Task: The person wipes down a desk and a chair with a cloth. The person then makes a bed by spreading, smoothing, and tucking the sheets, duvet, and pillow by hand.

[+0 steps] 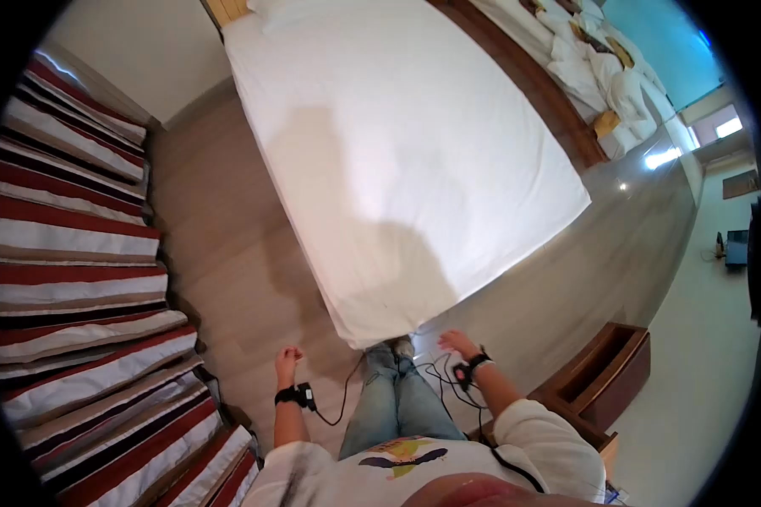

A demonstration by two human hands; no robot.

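The white bedsheet [465,160] is spread ahead of both hands, apart from them. The left hand [288,355] is raised, loosely half-curled; the right hand [458,341] is angled inward, fingers loosely parted.

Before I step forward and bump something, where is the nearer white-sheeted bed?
In the head view, the nearer bed fills the upper middle, its near end right at the person's feet; striped fabric is off to its left.
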